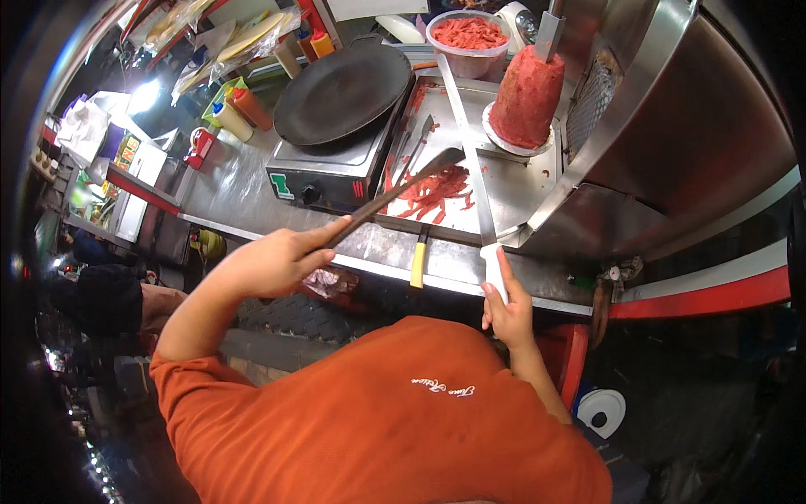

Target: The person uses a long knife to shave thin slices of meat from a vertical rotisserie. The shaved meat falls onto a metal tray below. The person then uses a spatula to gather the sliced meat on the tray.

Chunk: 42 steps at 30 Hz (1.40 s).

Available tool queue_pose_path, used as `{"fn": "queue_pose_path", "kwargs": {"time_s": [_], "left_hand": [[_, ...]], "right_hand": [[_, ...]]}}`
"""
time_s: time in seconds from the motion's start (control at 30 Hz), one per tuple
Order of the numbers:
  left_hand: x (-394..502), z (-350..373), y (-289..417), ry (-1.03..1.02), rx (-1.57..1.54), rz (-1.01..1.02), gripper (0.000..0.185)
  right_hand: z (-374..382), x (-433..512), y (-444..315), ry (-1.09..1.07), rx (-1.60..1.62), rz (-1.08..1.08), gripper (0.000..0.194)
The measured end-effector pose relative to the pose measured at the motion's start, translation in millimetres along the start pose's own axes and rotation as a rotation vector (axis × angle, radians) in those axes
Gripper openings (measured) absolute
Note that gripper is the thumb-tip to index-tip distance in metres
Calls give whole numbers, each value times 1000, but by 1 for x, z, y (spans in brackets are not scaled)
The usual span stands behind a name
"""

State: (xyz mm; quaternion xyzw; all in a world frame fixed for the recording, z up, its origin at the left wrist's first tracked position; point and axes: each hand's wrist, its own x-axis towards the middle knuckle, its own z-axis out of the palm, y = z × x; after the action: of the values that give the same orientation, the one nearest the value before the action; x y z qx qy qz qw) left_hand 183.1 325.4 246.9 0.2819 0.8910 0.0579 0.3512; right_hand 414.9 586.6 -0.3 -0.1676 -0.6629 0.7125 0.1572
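Note:
My left hand (286, 259) grips the handle of a long dark metal scoop or spatula (403, 189), its broad end over sliced red meat (434, 192) in a steel tray (513, 198). In my right hand (509, 307) is the white handle of a long knife (467, 135); its straight blade reaches across the tray towards the back. A cone of red meat (527, 97) stands upright on a vertical spit (551, 31), with a white base (494, 129) beneath it. Tongs or a similar slim utensil (415, 145) lie in the tray's left part.
A black round griddle (343, 91) sits on a gas stove (327, 170) left of the tray. Behind stands a plastic tub of red meat (469, 34). A yellow-handled tool (418, 261) lies at the counter's front edge. Squeeze bottles (249, 108) stand left; a steel housing (692, 107) rises right.

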Motion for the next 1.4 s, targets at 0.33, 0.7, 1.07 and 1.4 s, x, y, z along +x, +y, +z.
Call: {"fn": "queue_pose_path", "kwargs": {"time_s": [0.33, 0.7, 1.07, 1.4], "left_hand": [[-55, 23, -31, 3, -158, -42, 61], [-82, 69, -45, -83, -722, -91, 61], [3, 146, -47, 30, -1201, 223, 79], [101, 129, -55, -65, -508, 709, 81]], "right_hand": [[-11, 13, -6, -47, -24, 39, 65], [7, 25, 7, -71, 197, 79, 76], [62, 35, 16, -97, 339, 148, 36], [149, 86, -39, 160, 73, -15, 48]]}}
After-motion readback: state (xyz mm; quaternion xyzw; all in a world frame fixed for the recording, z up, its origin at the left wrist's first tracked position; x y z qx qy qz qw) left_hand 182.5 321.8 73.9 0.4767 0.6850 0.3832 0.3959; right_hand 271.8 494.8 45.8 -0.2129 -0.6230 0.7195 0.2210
